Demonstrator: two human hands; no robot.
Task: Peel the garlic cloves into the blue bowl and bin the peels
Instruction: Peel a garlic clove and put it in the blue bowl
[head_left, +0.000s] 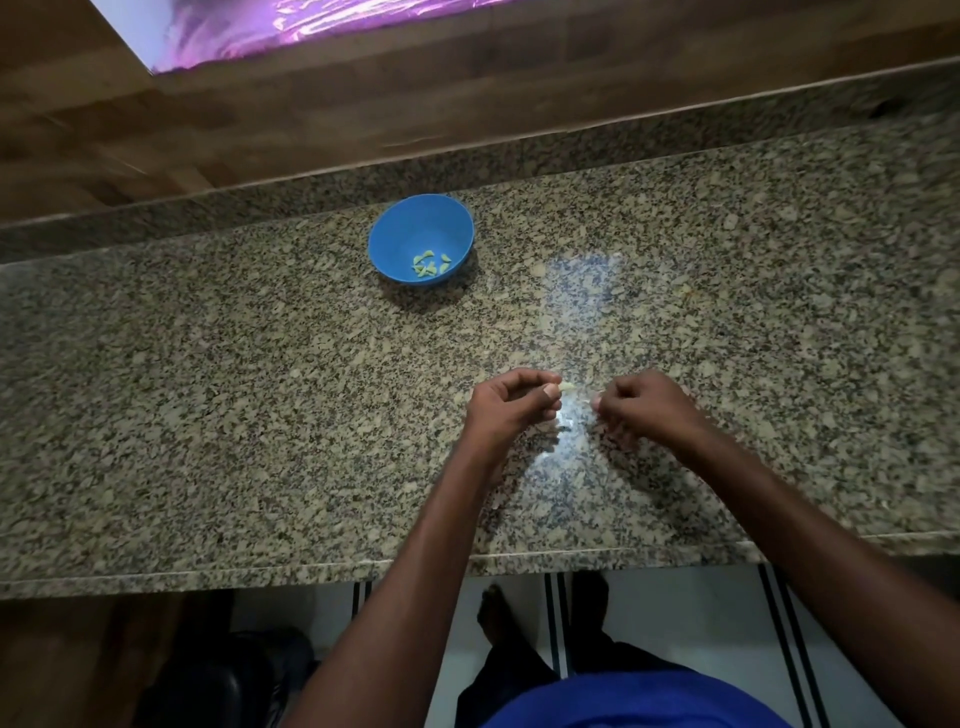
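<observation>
Both hands curled above the tabletop (260, 364).
Left hand (511, 402) pinching a garlic clove (567, 387); right hand (641, 402) fingers curled, contents unclear; peeled cloves (430, 264) in blue bowl (410, 223).

Both bare forearms are reaching forward from the lower edge of the view, crossing the near edge of the desk (208, 415) and converging over its middle. The left hand (506, 402) is hovering just above the desk with fingers curled inward, thumb and forefinger pinching a small pale garlic clove (566, 387) at their tips. The right hand (641, 402) is sitting just beside it, a little apart, knuckles up and fingers curled under, thumb tip pointing toward the left hand; whether it is holding anything is unclear. Both wrists are staying nearly straight, level with each other above the desk.
</observation>
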